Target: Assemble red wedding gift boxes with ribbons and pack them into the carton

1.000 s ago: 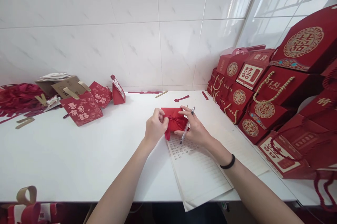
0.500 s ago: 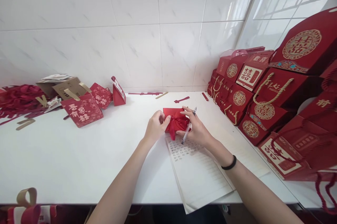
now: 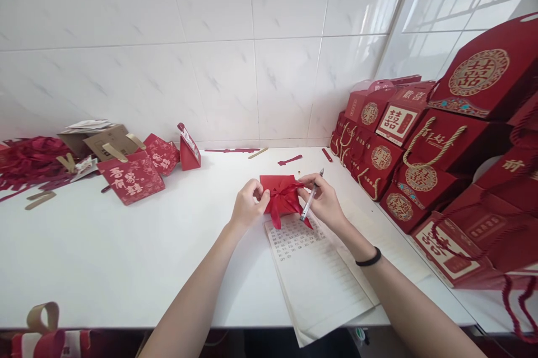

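At far edge of notebook (image 3: 323, 285), left hand (image 3: 249, 204) and right hand (image 3: 327, 202) pinch red bow (image 3: 281, 196), right also grasping pen (image 3: 311, 196); tug loops evenly.

White table (image 3: 147, 257) — handwritten pages (image 3: 321, 285); small red box (image 3: 190, 156); tangle (image 3: 37, 159), probably ribbon.

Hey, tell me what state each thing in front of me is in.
Left hand: curled, pinching the ribbon's left side
Right hand: holding the pen, fingertips at the ribbon's right side
Red ribbon: knotted, tails hanging
Red packet: ribbon across it
Pen: slanted
Paper: partly written, corner overhanging
Red boxes: stacked
Ribbon heap: tangled
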`<state>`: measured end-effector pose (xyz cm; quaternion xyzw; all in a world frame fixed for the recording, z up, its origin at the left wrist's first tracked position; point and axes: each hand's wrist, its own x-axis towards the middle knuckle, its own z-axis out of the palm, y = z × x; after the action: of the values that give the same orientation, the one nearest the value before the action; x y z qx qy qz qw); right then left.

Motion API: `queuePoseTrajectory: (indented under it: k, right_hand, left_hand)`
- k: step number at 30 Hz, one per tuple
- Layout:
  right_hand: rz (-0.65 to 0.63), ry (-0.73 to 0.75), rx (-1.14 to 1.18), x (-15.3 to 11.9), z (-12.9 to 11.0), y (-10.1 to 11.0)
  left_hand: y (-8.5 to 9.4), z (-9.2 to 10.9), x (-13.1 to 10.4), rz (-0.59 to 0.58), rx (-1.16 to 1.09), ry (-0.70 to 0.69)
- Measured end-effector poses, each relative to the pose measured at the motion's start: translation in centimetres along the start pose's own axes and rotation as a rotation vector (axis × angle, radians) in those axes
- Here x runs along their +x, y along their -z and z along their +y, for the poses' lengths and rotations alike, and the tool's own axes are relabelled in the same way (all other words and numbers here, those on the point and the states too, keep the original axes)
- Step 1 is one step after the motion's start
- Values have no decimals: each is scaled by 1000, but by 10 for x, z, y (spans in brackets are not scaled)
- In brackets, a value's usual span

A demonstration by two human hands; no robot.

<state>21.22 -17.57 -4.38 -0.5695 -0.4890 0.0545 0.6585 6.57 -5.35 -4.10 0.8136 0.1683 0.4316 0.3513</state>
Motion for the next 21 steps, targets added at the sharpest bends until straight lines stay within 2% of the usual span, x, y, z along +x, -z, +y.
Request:
queuePoseTrajectory:
  k: [5,10,16,21]
  right_hand:
    - [-32,-64,62,4,-10,4]
    - [-75,-202,241,3,-12,5]
    - [-127,-272,334,0,-14,3]
    - [-98,-362,476,1,-19,3]
  left_hand:
    - [1,-3,-1,31,89,-42]
    - [2,-2,1,130,176,-215]
    - [-3,9,-3,-30,173,-215]
    - [-5,11,-2,-55,118,-222]
